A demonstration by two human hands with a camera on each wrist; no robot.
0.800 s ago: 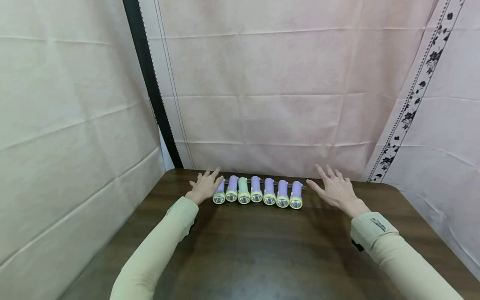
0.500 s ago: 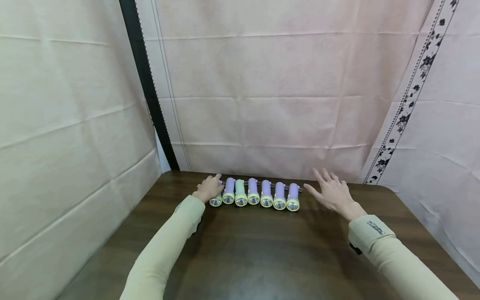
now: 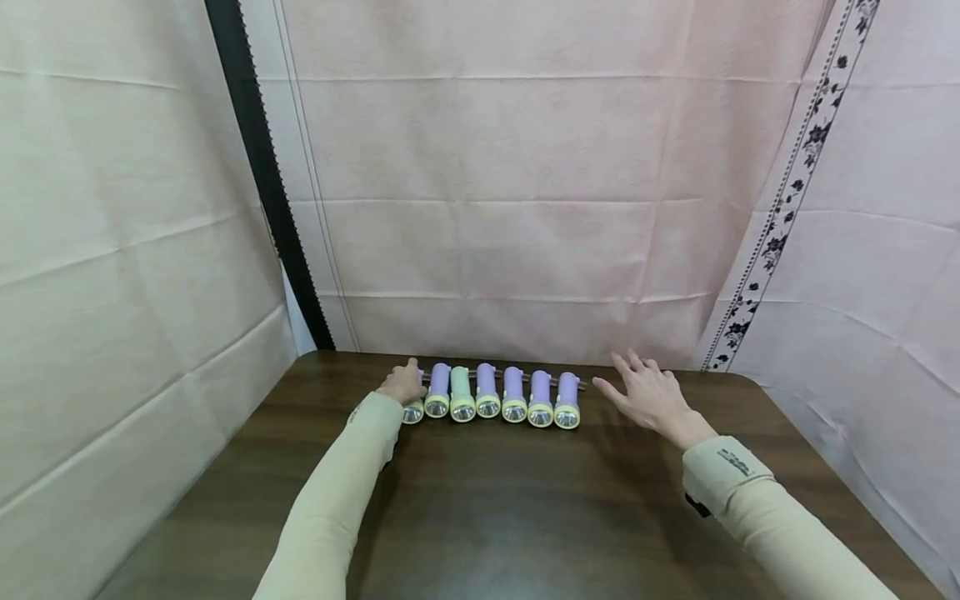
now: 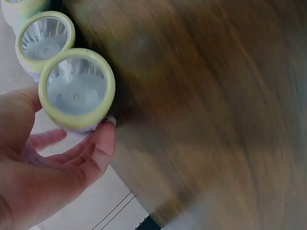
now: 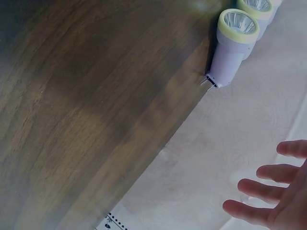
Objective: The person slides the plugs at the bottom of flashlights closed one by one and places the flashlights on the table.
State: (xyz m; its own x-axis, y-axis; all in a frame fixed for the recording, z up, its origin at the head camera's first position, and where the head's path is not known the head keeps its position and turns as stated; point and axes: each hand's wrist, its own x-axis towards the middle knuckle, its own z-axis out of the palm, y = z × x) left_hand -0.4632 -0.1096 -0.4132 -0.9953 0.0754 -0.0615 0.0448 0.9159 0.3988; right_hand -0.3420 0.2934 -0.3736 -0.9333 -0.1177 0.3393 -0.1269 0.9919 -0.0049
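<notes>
A row of flashlights lies across the far part of the table, lenses facing me; most are purple with yellow rims, and one is mint green. At the row's left end my left hand grips the leftmost flashlight, its thumb on one side and curled fingers on the other. The hand hides most of that flashlight's body in the head view. My right hand hovers with spread fingers to the right of the rightmost flashlight, apart from it. In the right wrist view its fingers hold nothing.
Thin metal rods run behind the row and stick out at its right end. The dark wooden table ends just behind the flashlights. Pale cloth hangs behind and on both sides.
My left hand has moved from beside the row onto the leftmost flashlight and closed its fingers around it. My right hand stays spread near the right end. The head view has shifted slightly.
</notes>
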